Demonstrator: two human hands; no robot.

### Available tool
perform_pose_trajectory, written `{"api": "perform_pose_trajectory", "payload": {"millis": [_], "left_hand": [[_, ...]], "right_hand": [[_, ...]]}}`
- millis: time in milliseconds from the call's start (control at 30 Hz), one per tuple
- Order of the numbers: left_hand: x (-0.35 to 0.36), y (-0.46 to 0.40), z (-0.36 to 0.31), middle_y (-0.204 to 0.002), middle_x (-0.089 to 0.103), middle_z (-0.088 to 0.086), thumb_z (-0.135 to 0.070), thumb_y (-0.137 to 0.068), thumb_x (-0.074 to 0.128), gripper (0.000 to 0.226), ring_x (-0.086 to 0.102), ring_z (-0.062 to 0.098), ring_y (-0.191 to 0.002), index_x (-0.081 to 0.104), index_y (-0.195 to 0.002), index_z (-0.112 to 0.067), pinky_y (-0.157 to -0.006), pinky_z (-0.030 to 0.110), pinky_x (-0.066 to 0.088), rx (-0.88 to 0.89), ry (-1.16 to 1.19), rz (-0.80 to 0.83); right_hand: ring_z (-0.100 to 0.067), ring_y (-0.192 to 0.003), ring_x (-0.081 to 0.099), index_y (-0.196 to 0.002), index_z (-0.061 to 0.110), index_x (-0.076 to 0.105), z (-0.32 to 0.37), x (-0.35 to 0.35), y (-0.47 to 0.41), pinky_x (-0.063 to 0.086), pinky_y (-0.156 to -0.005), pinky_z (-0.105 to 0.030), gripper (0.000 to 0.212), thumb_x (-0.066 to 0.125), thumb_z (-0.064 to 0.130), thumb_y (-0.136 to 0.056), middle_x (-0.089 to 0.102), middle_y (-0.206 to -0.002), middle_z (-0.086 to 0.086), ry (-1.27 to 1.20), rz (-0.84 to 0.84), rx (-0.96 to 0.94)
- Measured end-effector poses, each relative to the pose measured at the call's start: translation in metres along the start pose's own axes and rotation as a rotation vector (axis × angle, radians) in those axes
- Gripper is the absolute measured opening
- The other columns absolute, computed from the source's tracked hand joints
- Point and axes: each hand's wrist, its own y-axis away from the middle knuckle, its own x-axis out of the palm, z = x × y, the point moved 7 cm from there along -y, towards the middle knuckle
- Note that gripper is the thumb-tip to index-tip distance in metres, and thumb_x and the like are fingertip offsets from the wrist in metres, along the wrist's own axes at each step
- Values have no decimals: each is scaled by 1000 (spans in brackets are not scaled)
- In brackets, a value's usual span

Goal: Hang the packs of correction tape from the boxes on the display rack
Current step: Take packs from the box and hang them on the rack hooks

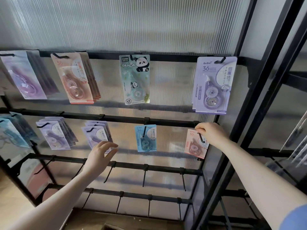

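Display rack: black bars with forward hooks against a ribbed translucent panel.

Top bar, from the left end: stack of purple packs; stack of orange-pink packs; single panda pack near the middle; a few lilac packs at the right end, marked "36".

Second bar, from the left end: teal packs, partly cut off by the frame edge; stack of lavender packs; second lavender stack; single blue pack; pink pack at the right end.

Third and fourth bars: bare hooks only.

Right hand: at the right end of the second bar, fingers curled, pinching the top edge of the pink pack at its hang hole. Pack already threaded on the hook, whose black rod runs down across the card front. Pack hanging slightly tilted, close to the rack's right upright.

Left hand: raised in front of the lower edge of the second lavender stack, fingers spread and loosely bent, nothing held. Contact with the stack possibly at the fingertips; view too poor to settle.

Blue sleeve at the lower right corner of the frame. Boxes not in view. Wood-toned floor below the rack's lower left corner.
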Motion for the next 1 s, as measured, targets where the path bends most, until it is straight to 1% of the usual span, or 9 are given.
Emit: {"api": "perform_pose_trajectory", "payload": {"millis": [67, 200, 333, 500, 667, 767, 800, 867, 1000], "left_hand": [[-4, 3, 2, -109, 63, -2, -25, -88, 60, 17, 56, 15, -100, 67, -104, -22, -81, 30, 46, 1, -13, 0], [-15, 7, -2, -112, 63, 0, -24, -89, 60, 20, 55, 17, -104, 67, -107, -20, -83, 28, 42, -8, -41, -26], [-29, 17, -6, -114, 63, 1, -23, -88, 61, 22, 55, 19, -106, 66, -109, -17, -85, 30, 41, -3, -79, -57], [-47, 30, 3, -114, 63, 3, -23, -87, 64, 25, 55, 22, -105, 65, -111, -14, -84, 31, 41, 2, -134, -54], [-73, 42, 24, -112, 62, 1, -25, -85, 66, 26, 56, 21, -103, 65, -109, -14, -85, 29, 41, -14, -157, -64], [-90, 50, 39, -116, 62, 2, -25, -84, 67, 28, 56, 22, -107, 65, -109, -13, -87, 29, 40, -26, -182, -76], [-95, 53, 47, -117, 61, 2, -25, -84, 67, 29, 55, 23, -108, 65, -110, -13, -89, 31, 40, -30, -182, -73], [-107, 60, 66, -120, 61, 3, -26, -84, 67, 31, 55, 24, -111, 65, -112, -14, -93, 34, 41, -33, -180, -55], [-127, 73, 115, -124, 58, 1, -32, -84, 66, 35, 52, 22, -116, 63, -115, -16, -97, 35, 40, -78, -171, -21]], "right_hand": [[-21, -92, 60, -99, 17, 67, 3, -3, 2, 47, -75, -33, 23, 45, 21, -96, 67, -104, 3, 4, -25, 13], [-24, -93, 59, -103, 16, 67, 14, -7, 7, 45, -73, -32, 29, 42, 30, -97, 64, -104, -3, 28, -54, 12], [-26, -94, 59, -103, 18, 68, 29, -6, 12, 47, -76, -36, 29, 42, 30, -97, 62, -103, -4, 59, -81, -21], [-26, -99, 56, -109, 15, 66, 63, -2, 24, 44, -79, -33, 30, 44, 31, -97, 61, -107, -7, 70, -93, -77], [-22, -102, 54, -116, 17, 61, 105, 22, 39, 41, -76, -30, 31, 44, 33, -97, 58, -115, -4, 84, -82, -81], [-24, -107, 53, -117, 13, 59, 132, 46, 44, 45, -87, -33, 30, 46, 30, -96, 55, -121, -6, 6, -36, -58], [-24, -106, 54, -117, 13, 59, 140, 56, 44, 47, -88, -35, 30, 47, 30, -96, 55, -120, -6, 3, -34, -58], [-24, -102, 55, -119, 13, 57, 158, 73, 46, 49, -84, -37, 31, 47, 31, -95, 56, -118, -7, 30, -18, -43], [-27, -106, 55, -121, 11, 56, 197, 105, 55, 49, -84, -38, 33, 49, 30, -95, 54, -125, -8, 33, -1, -19]]}}
